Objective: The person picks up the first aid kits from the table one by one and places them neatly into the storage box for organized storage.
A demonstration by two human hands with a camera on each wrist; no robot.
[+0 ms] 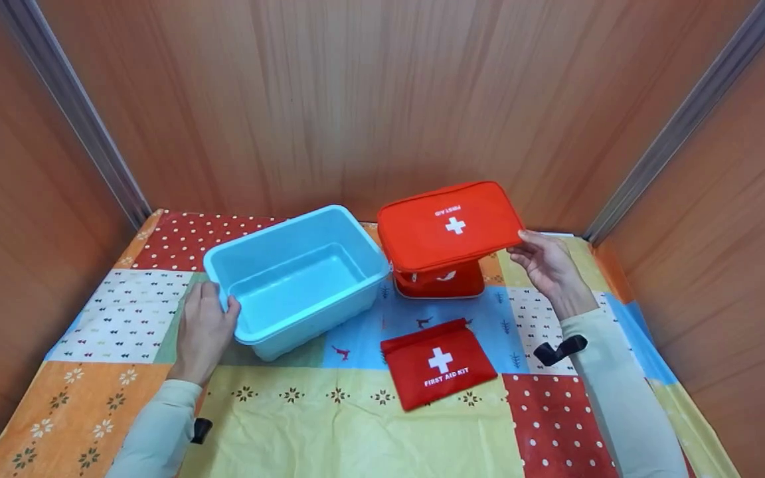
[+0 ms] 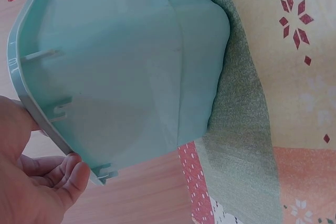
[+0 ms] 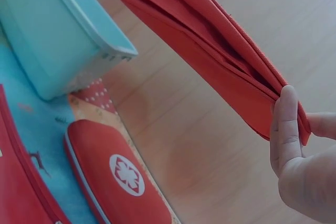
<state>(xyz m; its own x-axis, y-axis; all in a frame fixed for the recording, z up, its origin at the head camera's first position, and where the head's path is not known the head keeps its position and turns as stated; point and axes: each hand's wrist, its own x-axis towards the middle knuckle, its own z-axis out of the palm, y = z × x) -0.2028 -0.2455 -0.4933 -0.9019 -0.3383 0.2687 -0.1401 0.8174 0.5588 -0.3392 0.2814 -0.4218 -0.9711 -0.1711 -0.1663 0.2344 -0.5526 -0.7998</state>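
Red fabric FIRST AID pouch (image 1: 452,226) is held raised just right of the blue tub (image 1: 303,282); one end overlaps the tub's right corner in the head view, contact can't be told. Its far end is pinched between thumb and fingers by the right hand (image 1: 545,262). Tub is grasped at its left-end rim by the left hand (image 1: 202,325).

Risks: pouch is supported by hand at one end only, so droop or a drop is likely if the pinch loosens. Rim snag is possible if it is swung low toward the tub. Tub could be tipped or dragged on the cloth-covered bench (image 1: 356,438) by an uneven left-hand pull. Red case (image 1: 439,282), right of the tub and partly hidden beneath the pouch, could be knocked by a drop.

Looks: pouch is slim, round-cornered, white cross on top, lettering upside down in the head view. A slack gap is seen along its side between piped seams in the right wrist view; whether a zip is undone can't be told. Flat FIRST AID KIT packet (image 1: 439,365) lies right of the tub, nearer the wearer, untouched.
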